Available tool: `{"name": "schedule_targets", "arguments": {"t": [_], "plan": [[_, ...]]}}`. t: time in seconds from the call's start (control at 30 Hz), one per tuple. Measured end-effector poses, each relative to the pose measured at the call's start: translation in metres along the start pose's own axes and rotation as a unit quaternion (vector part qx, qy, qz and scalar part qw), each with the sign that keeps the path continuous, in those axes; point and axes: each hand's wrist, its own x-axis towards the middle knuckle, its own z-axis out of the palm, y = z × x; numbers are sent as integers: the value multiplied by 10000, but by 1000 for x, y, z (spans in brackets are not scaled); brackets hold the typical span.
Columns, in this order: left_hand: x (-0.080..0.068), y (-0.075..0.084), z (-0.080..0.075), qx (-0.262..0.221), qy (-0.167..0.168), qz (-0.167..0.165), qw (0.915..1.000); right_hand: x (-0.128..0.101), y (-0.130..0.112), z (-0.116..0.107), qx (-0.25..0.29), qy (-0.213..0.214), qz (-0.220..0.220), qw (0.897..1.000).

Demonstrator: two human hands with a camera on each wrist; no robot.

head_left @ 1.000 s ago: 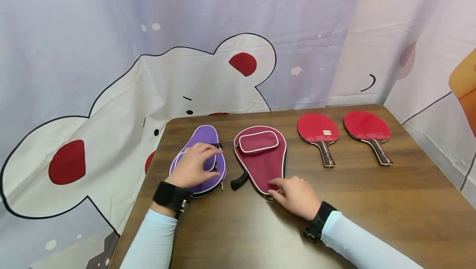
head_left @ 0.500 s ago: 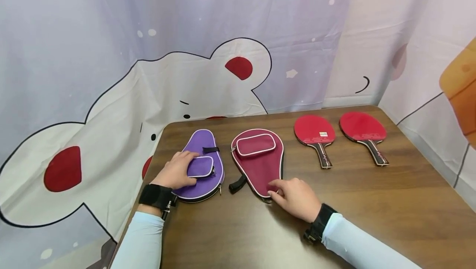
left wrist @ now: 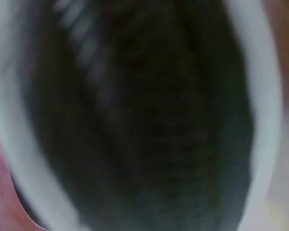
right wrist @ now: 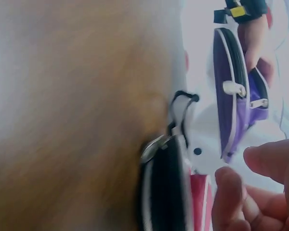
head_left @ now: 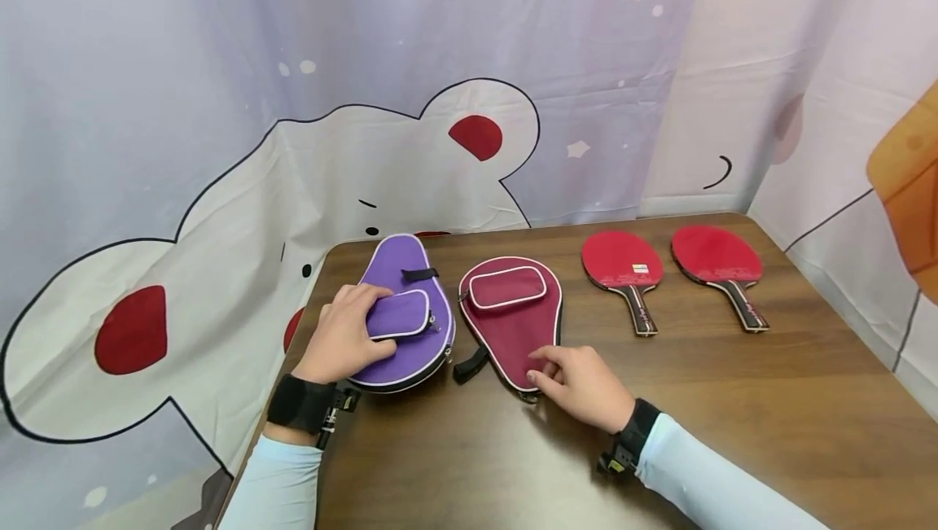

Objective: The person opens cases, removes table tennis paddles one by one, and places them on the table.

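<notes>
My left hand [head_left: 340,336] grips a purple table tennis bat case [head_left: 399,257] by its small zipped front pocket [head_left: 399,314]. The right wrist view shows this purple case [right wrist: 225,103] raised off the table. Black edging with white piping and zip teeth [left wrist: 82,36] fills the left wrist view. My right hand [head_left: 582,387] hovers at the narrow lower end of a dark red bat case [head_left: 516,330], which lies flat. In the right wrist view its thumb and fingertips [right wrist: 229,185] stand slightly apart with nothing between them.
Two red table tennis bats [head_left: 623,260] [head_left: 716,253] lie face up at the right of the wooden table [head_left: 733,424], handles toward me. A black strap [head_left: 471,365] sticks out left of the red case. A patterned curtain [head_left: 352,33] hangs behind the table.
My left hand came down onto the purple case, took hold of its pocket and raised it a little. My right hand stays near the red case.
</notes>
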Motion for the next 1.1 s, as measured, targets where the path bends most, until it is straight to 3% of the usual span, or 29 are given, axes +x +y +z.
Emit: {"name": "schedule_targets", "arguments": {"t": [0.1,0.17,0.23,0.33,0.57,0.73,0.8,0.93,1.1], "plan": [[6,24,-3,-21,149,231,9996,8,-2,-4,701,-124,336,9969],[9,40,0,-35,162,366,9992,14,-4,-7,1451,-200,604,9874],[13,57,8,-68,123,483,9987,21,-5,-9,2253,-252,912,9697],[17,80,25,-185,-7,681,9975,28,-5,-11,3340,-296,1304,9330],[23,116,59,-134,-225,1080,9938,23,7,-6,4316,-382,1651,8860],[28,125,67,-31,-265,1142,9931,20,14,-4,5111,-251,1845,8391],[29,126,69,2,-279,1153,9929,20,16,-4,5233,-183,1851,8316],[30,125,72,-56,-368,1206,9920,18,18,-5,5279,-109,1876,8283],[30,117,75,-687,-268,1255,9894,14,24,-9,5299,45,1992,8243]]}}
